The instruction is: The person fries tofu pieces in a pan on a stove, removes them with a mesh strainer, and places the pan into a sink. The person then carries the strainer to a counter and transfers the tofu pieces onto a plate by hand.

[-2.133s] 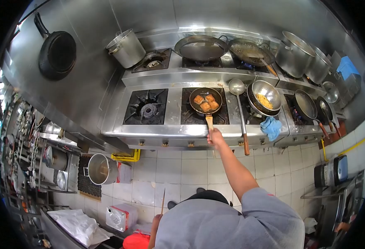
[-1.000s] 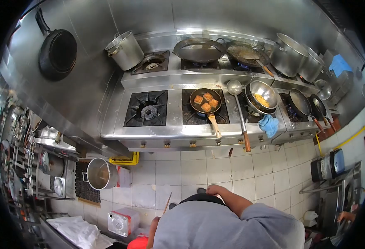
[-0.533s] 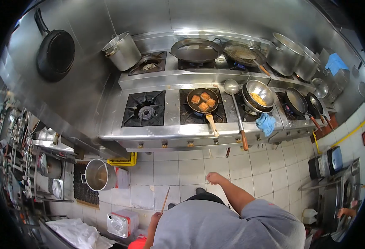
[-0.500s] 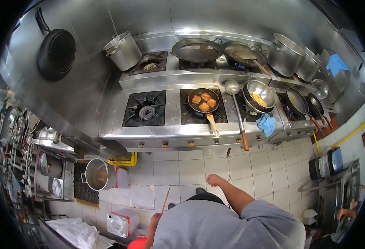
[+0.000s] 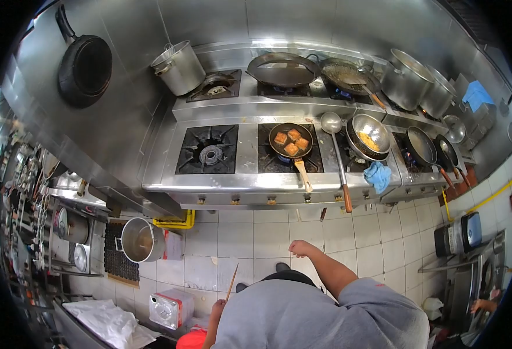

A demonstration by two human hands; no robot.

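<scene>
My left hand (image 5: 217, 309) is low beside my body, closed around a thin wooden stick (image 5: 232, 282) that points up and forward. My right hand (image 5: 300, 249) is held in front of me over the tiled floor, its fingers curled in and nothing showing in them. Ahead on the front burners, a frying pan (image 5: 300, 164) with a light wooden handle holds several browned square pieces (image 5: 291, 149). To its right lies a long ladle (image 5: 339, 161) with a wooden handle. Both hands are apart from the stove.
A metal bowl with yellow food (image 5: 371, 132) sits over a pan beside a blue cloth (image 5: 377, 176). Woks (image 5: 284, 70) and tall pots (image 5: 407, 81) stand on the back row. A large pot (image 5: 140, 239) is at floor level left. Another person's hand (image 5: 484, 305) shows at far right.
The view has shifted slightly, so the stove and pans sit a little farther right. My right hand is slightly higher in view. The stick stays in my left hand.
</scene>
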